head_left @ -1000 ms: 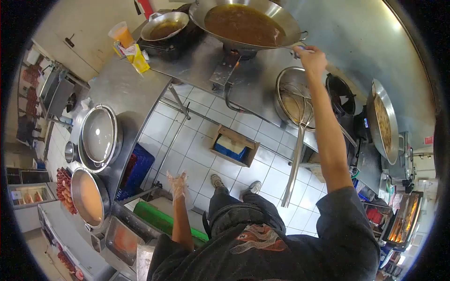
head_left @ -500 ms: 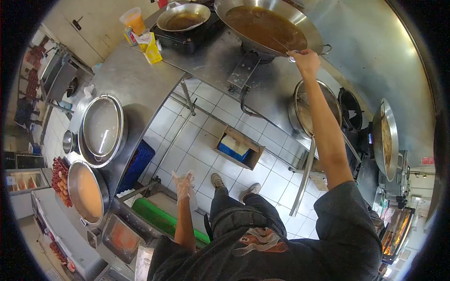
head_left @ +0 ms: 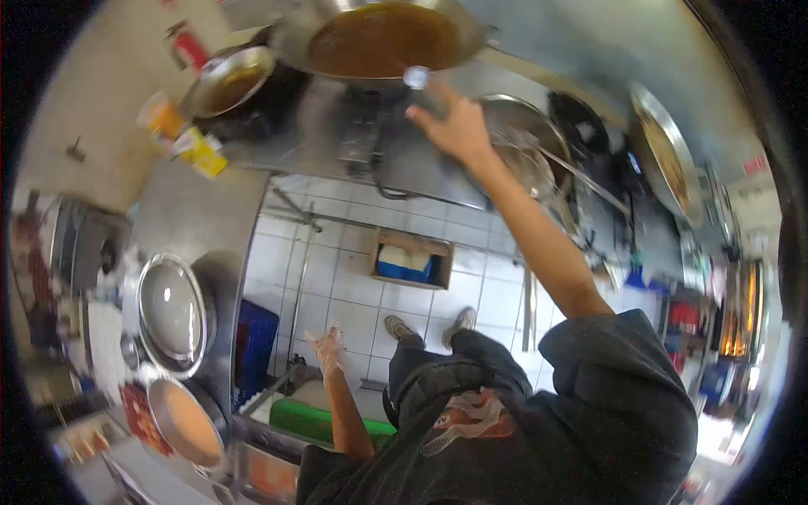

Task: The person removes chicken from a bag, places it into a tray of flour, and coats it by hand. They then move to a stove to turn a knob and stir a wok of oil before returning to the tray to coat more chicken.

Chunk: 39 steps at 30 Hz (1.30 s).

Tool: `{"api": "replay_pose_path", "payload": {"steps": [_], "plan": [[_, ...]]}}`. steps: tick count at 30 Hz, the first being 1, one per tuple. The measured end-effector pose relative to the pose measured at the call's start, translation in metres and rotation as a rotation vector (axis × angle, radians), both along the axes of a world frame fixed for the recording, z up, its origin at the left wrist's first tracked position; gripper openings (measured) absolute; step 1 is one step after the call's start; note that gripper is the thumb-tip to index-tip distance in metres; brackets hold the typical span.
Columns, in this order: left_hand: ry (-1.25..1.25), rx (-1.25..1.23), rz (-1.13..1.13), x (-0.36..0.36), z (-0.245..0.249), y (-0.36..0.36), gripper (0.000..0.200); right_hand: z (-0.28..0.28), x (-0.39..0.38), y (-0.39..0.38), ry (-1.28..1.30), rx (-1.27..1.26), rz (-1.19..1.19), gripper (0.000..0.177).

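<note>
My right hand (head_left: pixel 459 124) is closed around a small dark device (head_left: pixel 428 99) with a pale round end, which looks like a probe thermometer. Motion blur hides its details. It is held just in front of a large wok (head_left: pixel 467 42) of brown oil (head_left: pixel 379 40), with the hand above the steel counter. A clear plastic glove covers my left hand (head_left: pixel 328 349). That hand hangs low over the floor with its fingers apart and nothing in it. Close to the right forearm stands a round metal pot (head_left: pixel 505 103) with a strainer (head_left: pixel 523 164) and a long handle across it.
At the back left are a smaller pan (head_left: pixel 240 80), a yellow carton (head_left: pixel 204 156) and an orange tub (head_left: pixel 160 116). Metal basins (head_left: pixel 172 307) stand on the left counter, one with orange liquid (head_left: pixel 189 422). Another wok (head_left: pixel 661 156) is at right. An open box (head_left: pixel 412 259) lies on the floor.
My right hand has drawn back from the wok's rim with the device, whose thin rod reached into the oil. The camera view has turned right. My left hand stays low, fingers apart.
</note>
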<state>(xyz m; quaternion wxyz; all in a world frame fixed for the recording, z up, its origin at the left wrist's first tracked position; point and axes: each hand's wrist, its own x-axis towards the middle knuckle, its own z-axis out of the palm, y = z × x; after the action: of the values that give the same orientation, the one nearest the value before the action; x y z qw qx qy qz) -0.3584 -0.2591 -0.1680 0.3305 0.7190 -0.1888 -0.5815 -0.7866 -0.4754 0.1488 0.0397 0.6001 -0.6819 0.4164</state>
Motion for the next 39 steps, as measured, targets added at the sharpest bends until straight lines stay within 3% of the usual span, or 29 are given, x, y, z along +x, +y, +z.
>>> {"api": "replay_pose_path", "payload": {"steps": [4,8,11,13,15,17,20,21,23,24,25,26,27,28,30,32,33,34,35,36,39], "plan": [[-0.010,0.034,-0.003,-0.016,-0.002,-0.005,0.105,0.001,-0.043,0.149,-0.095,0.130,0.030,0.050],[0.014,-0.073,-0.052,-0.018,-0.020,-0.009,0.104,-0.016,-0.152,0.259,-0.028,0.078,-0.446,0.039],[-0.214,-0.004,-0.238,-0.044,0.008,-0.017,0.101,0.002,-0.216,0.289,-0.003,0.107,-0.653,0.038],[-0.051,-0.087,-0.191,-0.027,-0.047,-0.025,0.100,-0.009,-0.272,0.291,0.245,0.231,-0.702,0.044],[0.007,-0.117,-0.106,-0.048,-0.040,-0.013,0.099,-0.031,-0.325,0.295,0.385,0.427,-0.676,0.051],[-0.033,-0.098,0.020,-0.109,0.053,0.003,0.098,-0.049,-0.365,0.297,0.427,0.687,-0.573,0.060],[-0.200,-0.191,-0.054,-0.159,0.100,0.047,0.085,-0.059,-0.399,0.298,0.326,0.716,-0.519,0.066],[-0.060,-0.249,0.093,-0.175,0.099,0.062,0.085,-0.060,-0.406,0.299,0.285,0.702,-0.530,0.066],[-0.044,-0.232,0.016,-0.163,0.056,0.088,0.085,-0.064,-0.410,0.306,0.268,0.485,-0.451,0.059],[-0.039,-0.222,-0.036,-0.172,0.073,0.099,0.085,-0.060,-0.402,0.315,0.249,0.380,-0.425,0.056],[-0.153,-0.126,0.012,-0.193,0.083,0.110,0.078,-0.057,-0.392,0.325,0.186,0.110,-0.372,0.050],[-0.011,-0.115,0.018,-0.182,0.070,0.120,0.080,-0.052,-0.376,0.338,0.132,-0.152,-0.333,0.045],[0.139,-0.095,0.017,-0.155,0.041,0.126,0.083,-0.058,-0.363,0.357,-0.041,-0.253,-0.299,0.038],[0.066,-0.157,0.019,-0.175,0.051,0.141,0.079,-0.070,-0.351,0.379,-0.210,-0.359,-0.272,0.031],[-0.001,-0.186,-0.030,-0.206,0.054,0.157,0.074,-0.133,-0.339,0.413,-0.452,-0.429,-0.360,0.019],[-0.008,-0.124,-0.121,-0.161,0.008,0.157,0.071,-0.190,-0.355,0.447,-0.747,-0.356,-0.491,0.013],[-0.084,-0.125,-0.409,-0.111,-0.049,0.151,0.062,-0.224,-0.364,0.463,-0.897,-0.322,-0.551,0.010],[-0.058,-0.198,-0.339,-0.103,-0.061,0.157,0.058,-0.272,-0.396,0.483,-1.018,-0.398,-0.520,0.005],[-0.029,-0.261,-0.274,-0.096,-0.071,0.162,0.054,-0.273,-0.422,0.507,-0.930,-0.329,-0.550,0.005],[0.018,-0.324,-0.200,-0.106,-0.087,0.165,0.050,-0.280,-0.454,0.521,-1.066,-0.413,-0.655,0.004],[0.180,-0.039,-0.273,-0.134,-0.071,0.157,0.057,-0.313,-0.569,0.570,-1.247,-0.435,-0.862,0.009]]}}
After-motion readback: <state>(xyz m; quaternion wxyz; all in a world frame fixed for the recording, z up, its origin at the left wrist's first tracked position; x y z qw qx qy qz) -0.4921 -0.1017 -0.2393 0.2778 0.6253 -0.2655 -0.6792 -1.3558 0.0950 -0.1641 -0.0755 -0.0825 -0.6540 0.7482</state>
